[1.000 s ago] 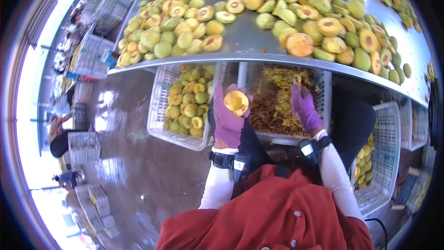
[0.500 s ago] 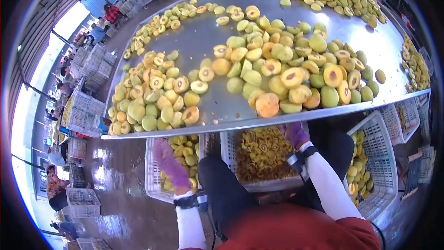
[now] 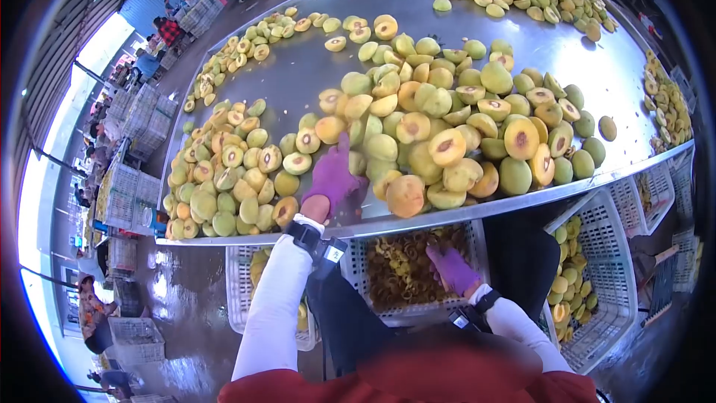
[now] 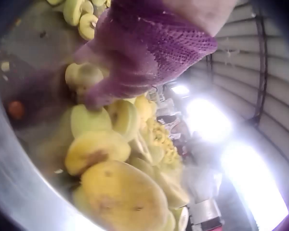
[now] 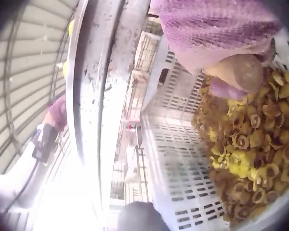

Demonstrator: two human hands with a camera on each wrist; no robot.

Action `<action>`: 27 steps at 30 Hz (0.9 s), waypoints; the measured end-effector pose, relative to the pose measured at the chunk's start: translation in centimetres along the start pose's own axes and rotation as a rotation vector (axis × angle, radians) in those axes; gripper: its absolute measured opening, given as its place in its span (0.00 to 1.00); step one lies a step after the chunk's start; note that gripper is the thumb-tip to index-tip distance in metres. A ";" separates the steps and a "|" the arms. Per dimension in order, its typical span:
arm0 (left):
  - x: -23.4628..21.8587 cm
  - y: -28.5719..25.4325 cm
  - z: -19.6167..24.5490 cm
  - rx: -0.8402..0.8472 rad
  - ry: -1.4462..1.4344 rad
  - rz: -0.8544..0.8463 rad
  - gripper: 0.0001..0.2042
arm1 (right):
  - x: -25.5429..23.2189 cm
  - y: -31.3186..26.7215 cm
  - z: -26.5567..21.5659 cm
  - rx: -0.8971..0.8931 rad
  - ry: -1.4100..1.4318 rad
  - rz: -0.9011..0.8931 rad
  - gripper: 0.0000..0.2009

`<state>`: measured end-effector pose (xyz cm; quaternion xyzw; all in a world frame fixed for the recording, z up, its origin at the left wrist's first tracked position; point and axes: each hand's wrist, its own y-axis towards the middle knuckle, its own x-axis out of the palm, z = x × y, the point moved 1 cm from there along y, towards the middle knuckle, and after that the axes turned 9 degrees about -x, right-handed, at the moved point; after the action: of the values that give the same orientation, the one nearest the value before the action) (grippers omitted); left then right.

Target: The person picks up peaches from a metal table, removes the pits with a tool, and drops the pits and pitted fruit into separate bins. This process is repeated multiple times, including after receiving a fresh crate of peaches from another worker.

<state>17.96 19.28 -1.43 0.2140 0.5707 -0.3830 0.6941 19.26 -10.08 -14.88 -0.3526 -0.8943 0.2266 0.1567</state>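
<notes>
My left hand (image 3: pixel 333 179), in a purple glove, reaches over the steel table into a pile of halved peaches (image 3: pixel 447 147). Its index finger points straight among them. In the left wrist view a small peach piece (image 4: pixel 84 76) shows between the thumb and the fingers. My right hand (image 3: pixel 453 272), gloved too, is low over the crate of brown and yellow scraps (image 3: pixel 403 287). In the right wrist view its fingers curl round a tan, rounded handle end (image 5: pixel 243 72); the tool's far end is hidden.
A second peach pile (image 3: pixel 224 179) lies left on the table (image 3: pixel 253 101), another at the far right. The table's raised front edge (image 3: pixel 418 225) runs above the crates. A left crate (image 3: pixel 237 291) and a right crate (image 3: pixel 611 283) of peach halves flank my legs. People work among stacked crates farther left.
My left hand held a hollowed peach half, passed over the left crate, and is now up at the table pile without that half. The right hand stays over the scraps. The head view has tilted up.
</notes>
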 end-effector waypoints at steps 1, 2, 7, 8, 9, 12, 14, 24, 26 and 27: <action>0.9 -0.2 -0.5 0.048 -0.010 0.117 0.43 | 0.6 0.0 -0.6 0.037 -0.065 -0.076 0.18; 1.5 0.1 -1.0 0.051 0.002 0.122 0.43 | 1.4 -0.2 -1.1 0.071 -0.128 -0.151 0.18; -0.5 -3.7 -0.6 -0.119 -0.853 -0.059 0.29 | 3.0 -4.8 -3.6 -0.110 -0.057 -0.217 0.15; -1.0 -5.0 -0.8 -0.136 -1.384 -0.213 0.26 | 3.0 -5.5 -3.4 -0.152 0.050 -0.192 0.14; -2.1 -7.2 -0.4 -0.042 -1.523 -0.200 0.24 | 2.4 -6.0 -2.9 -0.187 -0.067 -0.187 0.15; -1.8 -11.4 0.2 0.093 -1.904 -0.196 0.25 | 1.2 -5.7 0.6 -0.495 -0.541 -0.238 0.15; -1.6 -13.7 1.0 0.069 -2.022 -0.218 0.24 | 2.1 -6.0 -0.2 -0.457 -0.614 -0.208 0.16; 1.6 -19.7 5.6 -0.053 -1.911 0.079 0.17 | 7.8 -11.1 -10.9 -0.928 -0.611 0.025 0.14; 1.8 -19.9 5.6 -0.037 -1.993 0.069 0.16 | 7.7 -11.1 -10.5 -0.880 -0.713 0.010 0.15; 1.8 -19.9 5.5 -0.035 -2.035 0.066 0.15 | 7.4 -11.0 -10.2 -0.894 -0.703 0.037 0.16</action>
<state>6.12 2.50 1.05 -0.2079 -0.2910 -0.3556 0.8635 12.44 -8.97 0.34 -0.3034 -0.8954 -0.0673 -0.3189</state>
